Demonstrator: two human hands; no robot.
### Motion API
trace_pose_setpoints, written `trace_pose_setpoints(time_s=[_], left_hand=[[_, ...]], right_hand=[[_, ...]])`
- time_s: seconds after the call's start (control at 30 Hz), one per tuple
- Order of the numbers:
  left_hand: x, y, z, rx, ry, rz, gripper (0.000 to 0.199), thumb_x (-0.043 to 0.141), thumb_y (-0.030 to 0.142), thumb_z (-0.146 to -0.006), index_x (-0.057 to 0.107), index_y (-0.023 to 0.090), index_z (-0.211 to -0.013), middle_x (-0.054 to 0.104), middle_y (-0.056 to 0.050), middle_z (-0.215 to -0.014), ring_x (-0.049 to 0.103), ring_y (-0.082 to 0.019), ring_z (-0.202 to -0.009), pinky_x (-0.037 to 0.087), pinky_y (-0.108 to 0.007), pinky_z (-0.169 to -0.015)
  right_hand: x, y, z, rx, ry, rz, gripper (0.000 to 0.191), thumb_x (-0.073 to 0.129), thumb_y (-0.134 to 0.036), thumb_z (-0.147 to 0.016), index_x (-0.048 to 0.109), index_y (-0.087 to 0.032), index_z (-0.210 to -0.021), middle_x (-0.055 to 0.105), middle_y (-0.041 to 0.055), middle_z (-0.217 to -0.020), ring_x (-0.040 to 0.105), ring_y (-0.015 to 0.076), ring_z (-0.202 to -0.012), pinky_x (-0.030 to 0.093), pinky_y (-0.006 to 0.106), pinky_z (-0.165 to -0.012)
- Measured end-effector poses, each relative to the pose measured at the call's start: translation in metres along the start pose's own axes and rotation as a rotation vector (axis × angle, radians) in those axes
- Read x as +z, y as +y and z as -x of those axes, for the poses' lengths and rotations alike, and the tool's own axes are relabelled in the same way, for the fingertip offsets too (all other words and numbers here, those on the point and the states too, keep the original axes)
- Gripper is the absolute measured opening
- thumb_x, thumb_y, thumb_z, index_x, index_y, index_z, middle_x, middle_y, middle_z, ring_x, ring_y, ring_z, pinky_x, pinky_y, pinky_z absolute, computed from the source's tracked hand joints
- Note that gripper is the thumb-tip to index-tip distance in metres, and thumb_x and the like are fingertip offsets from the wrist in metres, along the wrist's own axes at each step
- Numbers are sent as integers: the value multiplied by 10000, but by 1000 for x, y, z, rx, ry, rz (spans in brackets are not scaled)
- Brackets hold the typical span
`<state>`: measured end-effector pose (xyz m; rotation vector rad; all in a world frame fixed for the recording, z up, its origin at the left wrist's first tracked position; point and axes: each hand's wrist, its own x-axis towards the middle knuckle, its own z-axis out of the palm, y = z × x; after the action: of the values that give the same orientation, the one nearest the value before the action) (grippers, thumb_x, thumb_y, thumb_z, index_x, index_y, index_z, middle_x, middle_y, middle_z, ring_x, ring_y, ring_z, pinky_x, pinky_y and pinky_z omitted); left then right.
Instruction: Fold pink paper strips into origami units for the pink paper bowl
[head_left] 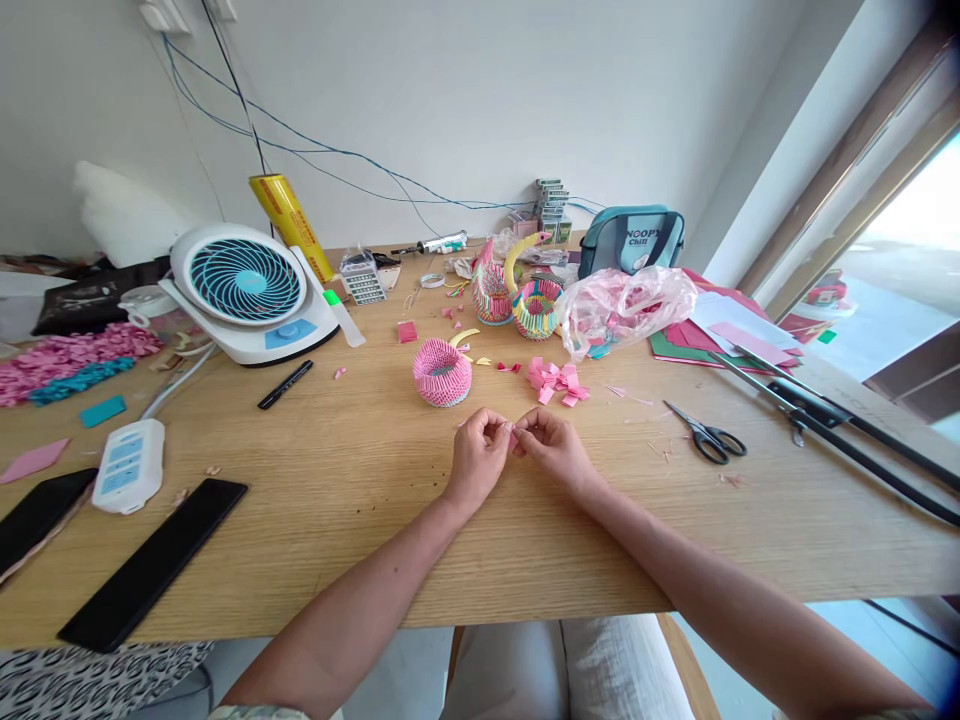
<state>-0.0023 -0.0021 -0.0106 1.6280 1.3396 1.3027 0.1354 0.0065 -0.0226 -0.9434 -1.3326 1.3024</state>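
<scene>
Both hands meet over the wooden table [360, 440], fingertips pinched close together. My left hand [481, 450] and my right hand [551, 445] grip a small pink piece of paper [511, 428] between them, mostly covered by the fingers. Just beyond, a round pink bowl of folded paper pieces [442, 375] stands upright with a yellow curved strip behind it. A loose heap of pink paper strips [556, 382] lies past my right hand. Farther back stand two paper swans, a pink one [492, 290] and a multicoloured one [535, 305] with a yellow neck.
Scissors [706, 435] and a paper trimmer arm [817, 405] lie at the right. A plastic bag [626, 308] and a teal bag [631, 240] are behind. To the left are a fan [247, 285], a marker [286, 385], a power strip [129, 465] and a black slab [154, 562].
</scene>
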Motion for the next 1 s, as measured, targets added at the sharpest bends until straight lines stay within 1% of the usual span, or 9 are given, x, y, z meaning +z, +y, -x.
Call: trace_pose_setpoints(time_s=[0.07, 0.13, 0.17, 0.27, 0.37, 0.43, 0.67, 0.87, 1.0], left_hand=[[0, 1, 0, 23, -12, -7, 167, 568, 270, -840, 560, 174, -704, 622, -13, -696, 602, -130, -656, 488, -254, -663], [0, 0, -1, 24, -32, 62, 146, 589, 306, -844, 589, 173, -785, 640, -26, -773, 622, -135, -717, 504, -259, -700], [0, 0, -1, 7, -36, 122, 154, 610, 325, -838, 600, 174, -866, 649, -32, -819, 632, -138, -747, 511, -263, -716], [1, 1, 0, -132, -44, 329, 356, 685, 360, -790, 575, 172, -1072, 671, -51, -902, 646, -143, -799, 514, -265, -733], [1, 5, 1, -282, -111, 425, 325, 710, 385, -762, 639, 143, -967, 687, -63, -883, 627, -129, -771, 481, -230, -683], [0, 6, 1, -312, -123, 431, 286, 712, 396, -753, 666, 136, -863, 686, -53, -838, 600, -114, -720, 451, -212, -633], [0, -1, 0, -135, -98, 357, 220, 675, 362, -779, 618, 150, -763, 652, -20, -751, 592, -116, -711, 472, -218, -648], [1, 3, 3, -150, -115, 356, 191, 648, 352, -789, 594, 174, -832, 642, -9, -792, 620, -125, -694, 503, -208, -561], [2, 4, 3, -130, -87, 333, 164, 627, 332, -790, 594, 176, -828, 625, -8, -779, 609, -121, -663, 498, -198, -523]], right_hand=[[-1, -1, 0, 5, 14, 3, 332, 714, -491, -723, 555, -199, -728, 623, -1, -653, 592, 139, -597, 482, 279, -587], [-1, -2, 0, 17, 33, -11, 353, 718, -509, -716, 550, -198, -730, 617, -4, -642, 599, 142, -591, 490, 284, -589], [-2, -3, 1, 23, 42, -30, 364, 718, -519, -715, 549, -198, -736, 616, -5, -640, 605, 144, -594, 498, 290, -601], [-3, -7, 2, 28, 62, -109, 371, 719, -524, -724, 547, -197, -752, 620, -3, -664, 617, 146, -628, 520, 316, -665], [-4, -9, 2, 20, 65, -137, 355, 726, -505, -730, 553, -197, -763, 603, -13, -667, 594, 133, -627, 508, 307, -667], [-4, -8, 2, 7, 65, -121, 351, 726, -503, -731, 560, -195, -759, 584, -20, -658, 564, 120, -609, 481, 284, -632], [-4, -10, 2, 12, 42, -131, 324, 731, -481, -729, 603, -201, -831, 611, -4, -725, 533, 118, -633, 442, 260, -607], [-3, -11, 2, 24, 23, -180, 312, 745, -475, -708, 619, -198, -777, 609, -3, -689, 524, 119, -622, 441, 261, -599], [-3, -11, 3, 44, 13, -203, 312, 755, -470, -696, 622, -199, -776, 614, -7, -687, 530, 115, -611, 454, 266, -611]])
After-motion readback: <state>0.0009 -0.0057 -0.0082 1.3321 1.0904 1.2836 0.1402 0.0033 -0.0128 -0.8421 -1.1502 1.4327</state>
